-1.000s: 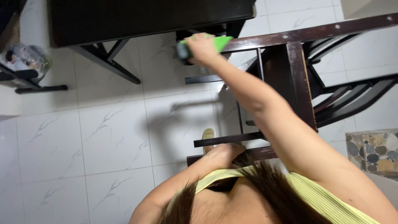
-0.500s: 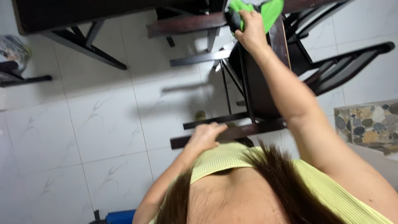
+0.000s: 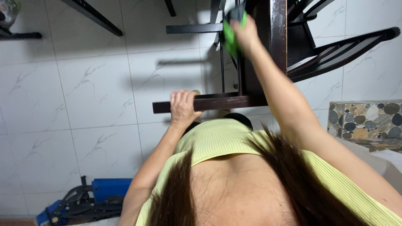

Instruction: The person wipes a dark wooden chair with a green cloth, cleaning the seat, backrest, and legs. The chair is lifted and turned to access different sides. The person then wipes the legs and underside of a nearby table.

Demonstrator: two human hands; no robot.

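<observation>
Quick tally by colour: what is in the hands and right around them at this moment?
Dark brown: 1, the wooden chair, its rail under the left hand.
Green: 1, the cloth in the right hand.
Blue: 1, a case on the white tiled floor.
Total: 3.

We see no package, label, sign or screen anywhere in this view. Nothing of that kind lies near the fingers (image 3: 189, 98) of our left hand (image 3: 182, 109), which are curled over a dark wooden bar (image 3: 217, 103), nor near the fingers (image 3: 239, 26) of our right hand (image 3: 245, 33), which press a green cloth (image 3: 229, 38) against the dark frame further out.
</observation>
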